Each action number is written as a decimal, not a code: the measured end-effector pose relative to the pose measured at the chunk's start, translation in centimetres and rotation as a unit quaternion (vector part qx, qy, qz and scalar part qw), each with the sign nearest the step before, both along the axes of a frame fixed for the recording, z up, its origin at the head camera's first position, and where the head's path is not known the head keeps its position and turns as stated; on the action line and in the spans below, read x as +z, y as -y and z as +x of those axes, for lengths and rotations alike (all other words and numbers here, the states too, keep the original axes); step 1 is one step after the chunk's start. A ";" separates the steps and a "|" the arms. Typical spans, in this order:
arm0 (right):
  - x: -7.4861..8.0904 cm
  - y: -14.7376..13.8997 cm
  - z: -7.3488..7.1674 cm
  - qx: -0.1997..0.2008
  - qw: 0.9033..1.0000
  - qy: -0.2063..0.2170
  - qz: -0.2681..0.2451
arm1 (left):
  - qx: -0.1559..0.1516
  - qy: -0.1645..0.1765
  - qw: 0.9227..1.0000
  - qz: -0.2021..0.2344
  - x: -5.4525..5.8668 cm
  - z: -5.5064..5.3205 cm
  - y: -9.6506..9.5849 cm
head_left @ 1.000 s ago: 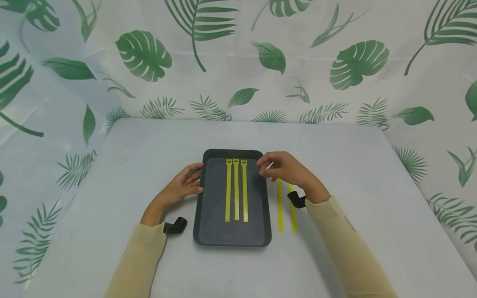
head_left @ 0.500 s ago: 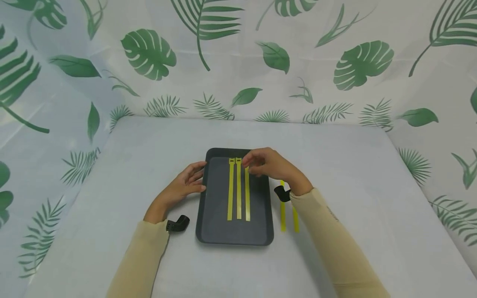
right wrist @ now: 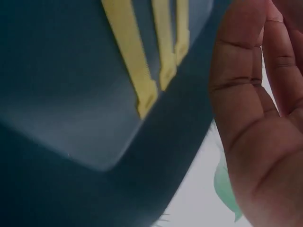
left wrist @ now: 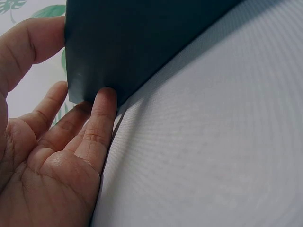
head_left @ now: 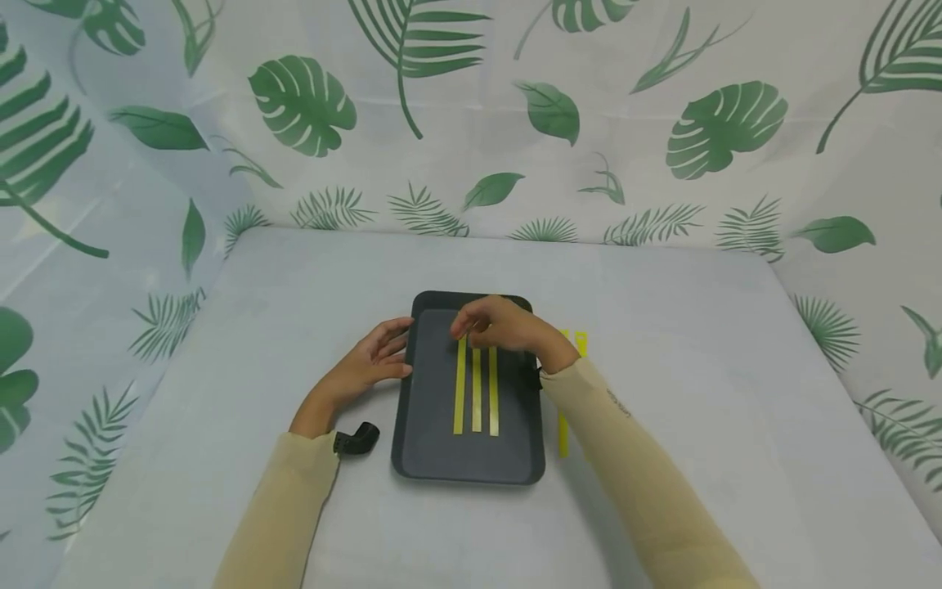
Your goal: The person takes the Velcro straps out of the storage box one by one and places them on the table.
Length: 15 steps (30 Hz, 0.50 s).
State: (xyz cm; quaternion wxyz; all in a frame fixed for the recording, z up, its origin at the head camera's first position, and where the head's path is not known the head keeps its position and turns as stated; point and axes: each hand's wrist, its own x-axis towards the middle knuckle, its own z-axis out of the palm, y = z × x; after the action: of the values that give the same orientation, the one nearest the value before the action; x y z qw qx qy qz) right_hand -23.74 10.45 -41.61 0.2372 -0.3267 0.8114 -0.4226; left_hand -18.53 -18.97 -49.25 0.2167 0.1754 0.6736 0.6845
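Beside tray (head_left: pixel 434 458), head view only: straps (head_left: pixel 563 433)

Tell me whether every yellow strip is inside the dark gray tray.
No, three yellow strips lie in the dark gray tray, while two others lie outside it on the white table.

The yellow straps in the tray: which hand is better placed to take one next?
Probably the right hand: it is above the yellow straps, while the left hand touches the tray outside.
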 end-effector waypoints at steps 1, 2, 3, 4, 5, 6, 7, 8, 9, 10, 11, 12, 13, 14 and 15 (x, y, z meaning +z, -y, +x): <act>-0.1 0.3 -0.1 0.002 1.000 0.000 0.007 | 0.000 0.001 1.000 0.001 0.0 0.0 0.0; -0.3 0.5 -0.2 0.004 1.000 0.001 0.014 | -0.001 0.000 1.000 0.000 -0.1 0.0 0.0; -0.4 0.7 -0.3 0.005 1.000 0.002 0.023 | -0.001 0.000 1.000 0.001 -0.1 -0.1 0.0; -0.6 0.9 -0.4 0.005 0.999 0.001 0.033 | -0.001 0.001 1.000 0.001 -0.1 -0.1 0.0; -0.7 1.0 -0.5 0.006 0.999 -0.001 0.044 | -0.002 0.001 1.000 0.003 -0.2 -0.1 0.0; -0.8 1.2 -0.6 0.005 0.998 -0.002 0.055 | -0.003 0.000 1.000 0.004 -0.2 -0.1 0.0; -0.9 1.4 -0.6 0.004 0.998 -0.003 0.066 | -0.003 0.000 1.000 0.005 -0.2 -0.2 0.0; -1.0 1.5 -0.7 0.002 0.997 -0.006 0.077 | -0.003 0.000 1.000 0.005 -0.2 -0.2 0.0; -1.1 1.7 -0.7 -0.001 0.996 -0.008 0.087 | -0.003 0.000 1.000 0.006 -0.2 -0.2 0.0; -1.2 1.8 -0.7 -0.003 0.995 -0.010 0.095 | -0.003 0.000 1.000 0.007 -0.2 -0.2 0.0; -1.3 2.0 -0.8 -0.005 0.995 -0.011 0.102 | -0.002 0.001 1.000 0.008 -0.2 -0.2 0.1; -1.3 2.1 -0.8 -0.008 0.994 -0.012 0.107 | -0.002 0.001 1.000 0.007 -0.2 -0.2 0.1; -1.4 2.2 -0.8 -0.010 0.994 -0.014 0.111 | -0.001 0.001 1.000 0.007 -0.2 -0.2 0.1; -1.5 2.3 -0.8 -0.012 0.993 -0.016 0.114 | 0.000 0.001 1.000 0.007 -0.2 -0.2 0.1; -1.6 2.4 -0.9 -0.012 0.993 -0.019 0.117 | 0.001 0.001 1.000 0.006 -0.2 -0.2 0.1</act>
State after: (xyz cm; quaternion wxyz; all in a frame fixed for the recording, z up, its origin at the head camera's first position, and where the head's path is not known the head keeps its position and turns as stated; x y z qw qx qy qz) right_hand -24.60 8.02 -43.17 0.2529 -0.2946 0.8636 -0.3216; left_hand -18.73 -19.10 -49.46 0.2159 0.1750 0.6693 0.6891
